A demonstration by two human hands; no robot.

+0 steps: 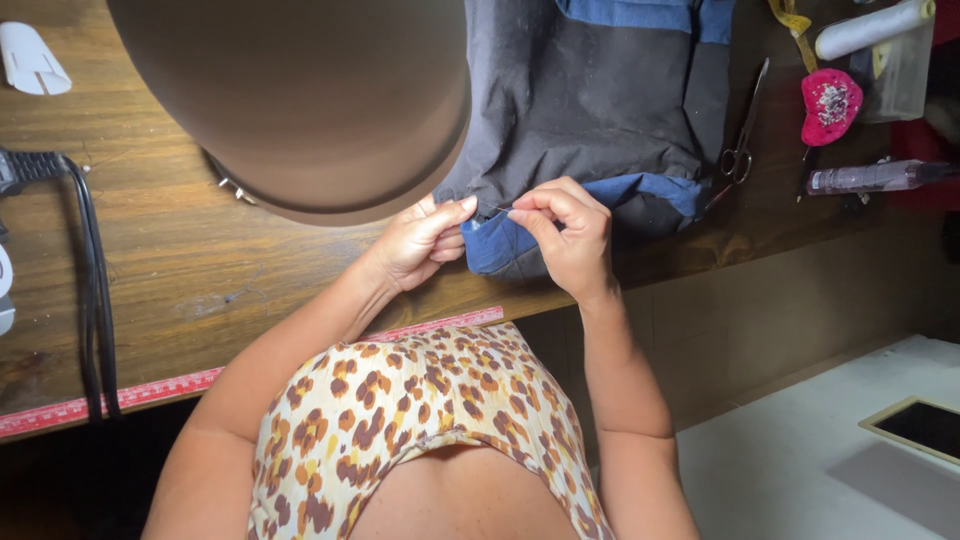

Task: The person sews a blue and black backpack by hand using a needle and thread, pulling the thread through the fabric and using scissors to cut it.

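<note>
My dark wooden worktop (200, 250) fills the left and middle of the frame, brightly lit under a lamp shade (300, 100) at upper centre; a white surface (800, 460) sits lower right.

A home sewing corner: beyond the hands lie scissors (740, 150), a pink heart-shaped pincushion (830, 104) and a white thread spool (872, 28) on a worn wooden table (200, 260), with a red measuring tape (150, 390) fixed along its near edge.
</note>
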